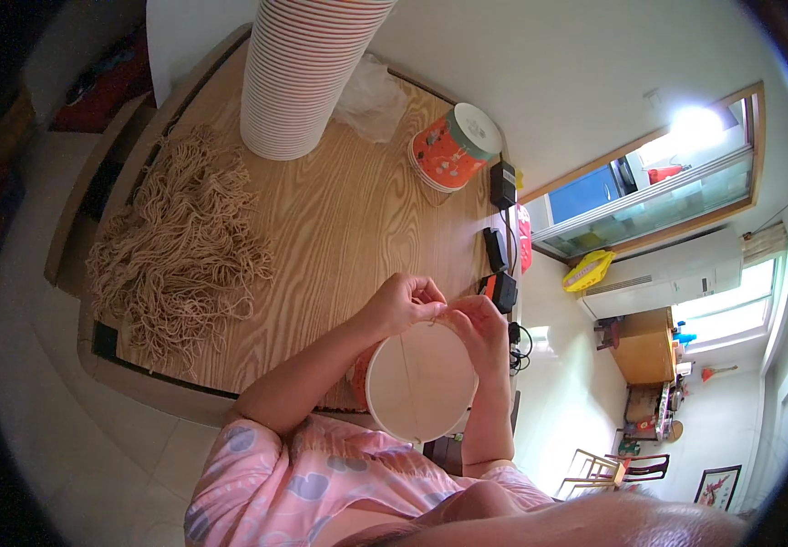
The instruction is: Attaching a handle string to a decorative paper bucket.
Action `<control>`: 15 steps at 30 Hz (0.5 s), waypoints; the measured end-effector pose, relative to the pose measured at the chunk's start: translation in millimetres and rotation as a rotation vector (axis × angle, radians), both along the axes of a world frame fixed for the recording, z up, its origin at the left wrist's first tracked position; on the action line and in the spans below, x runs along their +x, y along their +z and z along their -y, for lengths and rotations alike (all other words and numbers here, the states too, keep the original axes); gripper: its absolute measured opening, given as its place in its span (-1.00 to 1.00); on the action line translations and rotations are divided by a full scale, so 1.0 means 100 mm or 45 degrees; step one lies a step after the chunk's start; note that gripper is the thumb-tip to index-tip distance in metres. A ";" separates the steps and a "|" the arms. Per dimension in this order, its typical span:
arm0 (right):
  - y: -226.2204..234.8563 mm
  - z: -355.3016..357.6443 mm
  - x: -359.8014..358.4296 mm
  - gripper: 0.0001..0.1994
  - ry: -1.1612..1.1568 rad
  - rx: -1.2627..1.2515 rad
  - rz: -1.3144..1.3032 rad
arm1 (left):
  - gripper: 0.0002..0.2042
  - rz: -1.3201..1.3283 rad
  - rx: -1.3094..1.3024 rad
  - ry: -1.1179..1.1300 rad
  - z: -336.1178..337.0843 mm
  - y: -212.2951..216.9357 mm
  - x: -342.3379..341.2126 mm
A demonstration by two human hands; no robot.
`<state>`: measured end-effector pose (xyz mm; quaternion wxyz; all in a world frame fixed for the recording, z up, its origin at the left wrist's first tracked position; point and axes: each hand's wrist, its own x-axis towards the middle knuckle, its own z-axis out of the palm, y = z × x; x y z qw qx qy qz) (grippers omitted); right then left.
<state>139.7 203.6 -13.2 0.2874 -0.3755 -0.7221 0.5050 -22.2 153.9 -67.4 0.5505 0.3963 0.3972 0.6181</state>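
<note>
Paper bucket [421, 383], white inside with an orange outer wall, sits between my two hands at the near edge of the wooden table [357, 219], its open mouth turned up toward me. A thin length of string [405, 374] runs straight across that mouth, from the far rim down toward the near rim. My left hand [400, 304] is curled at the far rim, thumb and fingers pinched together on the upper end of the string. My right hand [478, 326] wraps the right side of the bucket, fingers bent over the rim just beside the left hand's fingertips, so the two hands almost touch there. Whether the right hand also pinches the string I cannot tell. On the table to my left lies a big loose heap of tan string pieces [180, 251], well apart from the bucket. Farther back stands a tall stack of nested buckets [298, 73], and to its right a shorter stack lies tipped on its side [453, 146], orange wall and white bottom showing. A crumpled clear plastic bag [371, 96] lies between those two stacks. Small black devices [500, 237] line the right edge of the table.
</note>
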 end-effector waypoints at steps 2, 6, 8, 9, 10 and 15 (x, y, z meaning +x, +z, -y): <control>-0.02 -0.03 0.02 -0.91 0.035 -0.032 0.182 | -0.91 -0.023 0.001 0.006 0.01 0.01 0.00; -0.03 -0.04 0.05 -0.93 0.054 -0.003 0.277 | -0.91 -0.053 -0.008 0.041 0.03 0.06 -0.01; -0.03 -0.03 0.05 -0.90 0.026 -0.034 0.197 | -0.91 -0.070 -0.006 0.046 0.03 0.05 -0.01; -0.04 -0.03 0.05 -0.90 0.026 -0.033 0.197 | -0.91 -0.067 -0.003 0.036 0.02 0.04 -0.01; -0.06 -0.04 0.06 -0.90 0.025 0.019 0.201 | -0.90 -0.065 0.000 0.027 0.01 0.03 -0.01; -0.06 0.02 0.03 -0.91 0.011 0.177 0.162 | -0.88 -0.022 -0.015 0.092 0.02 0.03 0.00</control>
